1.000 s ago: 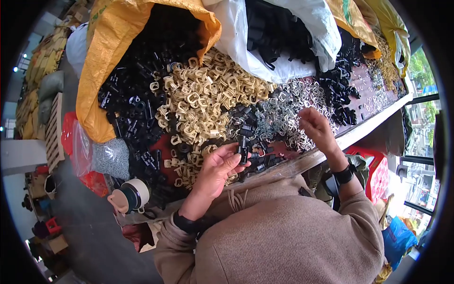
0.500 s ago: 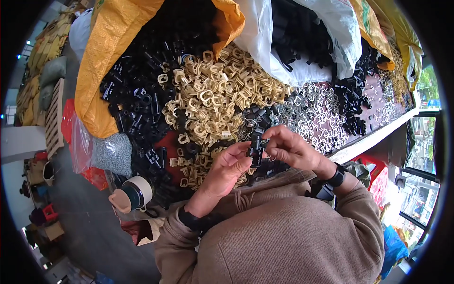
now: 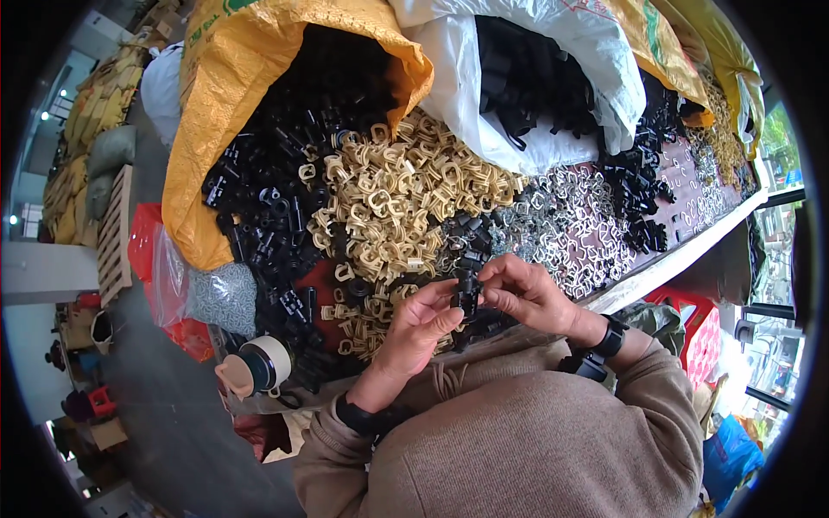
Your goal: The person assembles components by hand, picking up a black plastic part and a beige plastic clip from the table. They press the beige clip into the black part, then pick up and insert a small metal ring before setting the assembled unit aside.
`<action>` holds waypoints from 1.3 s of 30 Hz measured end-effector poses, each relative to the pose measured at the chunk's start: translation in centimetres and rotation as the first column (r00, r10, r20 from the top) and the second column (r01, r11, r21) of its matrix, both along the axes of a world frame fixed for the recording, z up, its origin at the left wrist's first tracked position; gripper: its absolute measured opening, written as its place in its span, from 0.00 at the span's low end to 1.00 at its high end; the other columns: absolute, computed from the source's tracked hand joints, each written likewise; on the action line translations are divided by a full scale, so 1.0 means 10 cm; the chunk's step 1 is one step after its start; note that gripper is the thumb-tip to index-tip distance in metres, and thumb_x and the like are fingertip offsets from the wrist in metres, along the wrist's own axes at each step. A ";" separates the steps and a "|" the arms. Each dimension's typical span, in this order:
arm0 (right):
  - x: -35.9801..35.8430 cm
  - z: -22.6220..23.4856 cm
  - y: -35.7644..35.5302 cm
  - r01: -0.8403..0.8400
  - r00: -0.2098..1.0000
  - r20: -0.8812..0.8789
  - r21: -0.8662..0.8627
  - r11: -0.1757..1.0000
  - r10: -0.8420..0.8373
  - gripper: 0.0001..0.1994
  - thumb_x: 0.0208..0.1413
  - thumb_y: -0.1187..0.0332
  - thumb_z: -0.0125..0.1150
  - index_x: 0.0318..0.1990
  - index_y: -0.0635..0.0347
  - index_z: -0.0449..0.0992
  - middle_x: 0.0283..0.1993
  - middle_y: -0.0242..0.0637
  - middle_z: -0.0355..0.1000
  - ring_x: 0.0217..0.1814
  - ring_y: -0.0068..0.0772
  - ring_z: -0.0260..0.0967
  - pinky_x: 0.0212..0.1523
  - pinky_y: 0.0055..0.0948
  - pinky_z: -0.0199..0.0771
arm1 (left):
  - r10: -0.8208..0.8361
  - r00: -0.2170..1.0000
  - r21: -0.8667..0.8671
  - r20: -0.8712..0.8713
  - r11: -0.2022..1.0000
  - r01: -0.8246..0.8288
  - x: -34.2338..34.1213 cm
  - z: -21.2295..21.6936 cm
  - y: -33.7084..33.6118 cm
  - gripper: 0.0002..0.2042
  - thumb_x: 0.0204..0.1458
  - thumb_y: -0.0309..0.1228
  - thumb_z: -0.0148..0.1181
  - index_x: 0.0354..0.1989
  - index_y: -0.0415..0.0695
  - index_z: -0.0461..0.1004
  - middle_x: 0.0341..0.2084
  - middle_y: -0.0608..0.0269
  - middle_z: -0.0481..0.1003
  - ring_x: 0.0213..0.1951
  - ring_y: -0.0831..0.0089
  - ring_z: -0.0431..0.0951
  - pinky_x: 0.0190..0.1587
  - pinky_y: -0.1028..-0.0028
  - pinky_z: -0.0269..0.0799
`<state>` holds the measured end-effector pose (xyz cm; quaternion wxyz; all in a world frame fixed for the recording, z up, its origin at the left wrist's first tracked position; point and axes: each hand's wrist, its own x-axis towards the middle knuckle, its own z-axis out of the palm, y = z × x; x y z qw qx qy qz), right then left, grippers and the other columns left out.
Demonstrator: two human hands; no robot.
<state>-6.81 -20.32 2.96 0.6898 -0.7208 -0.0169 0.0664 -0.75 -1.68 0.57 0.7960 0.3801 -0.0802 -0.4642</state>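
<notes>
My left hand (image 3: 419, 324) and right hand (image 3: 527, 293) both pinch one small black plastic part (image 3: 467, 293) at mid-frame. Judging by the heaps of beige clips (image 3: 397, 198) and black pieces (image 3: 276, 190) above, plenty is left.

There is only the one view, from a camera worn on the person's head, looking steeply down past the brown-sweatered chest at a long wooden worktable (image 3: 665, 268) close below. The wide fisheye lens bends that table's front edge and takes in the open yellow woven sack (image 3: 216, 155) at upper left and grey floor (image 3: 173, 432) at lower left.
</notes>
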 end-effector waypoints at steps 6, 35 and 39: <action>-0.03 0.04 -0.06 -0.046 0.983 -0.157 0.281 0.959 0.094 0.07 0.52 0.70 0.49 0.36 0.63 0.63 0.28 0.28 0.66 0.28 0.15 0.59 0.30 0.15 0.61 | -0.052 0.999 -0.079 -0.003 0.996 0.052 -0.03 0.07 0.02 0.18 0.47 0.27 0.51 0.47 0.37 0.60 0.39 0.53 0.68 0.43 0.65 0.69 0.48 0.69 0.62; 0.00 0.13 0.12 0.154 0.843 0.489 -0.618 0.771 0.223 0.05 0.42 0.74 0.55 0.27 0.60 0.64 0.21 0.36 0.58 0.21 0.37 0.62 0.20 0.29 0.63 | -0.047 0.994 0.143 -0.096 0.988 0.061 -0.07 0.11 0.02 0.14 0.48 0.28 0.52 0.43 0.38 0.65 0.35 0.63 0.71 0.34 0.76 0.73 0.35 0.81 0.69; -0.02 0.08 0.12 0.141 0.806 0.519 -0.635 0.759 0.285 0.06 0.41 0.77 0.56 0.26 0.61 0.65 0.21 0.36 0.59 0.19 0.36 0.60 0.18 0.28 0.60 | -0.070 0.997 0.219 -0.037 0.973 0.076 -0.07 0.13 0.03 0.13 0.48 0.28 0.51 0.42 0.36 0.66 0.35 0.63 0.71 0.33 0.77 0.73 0.35 0.82 0.69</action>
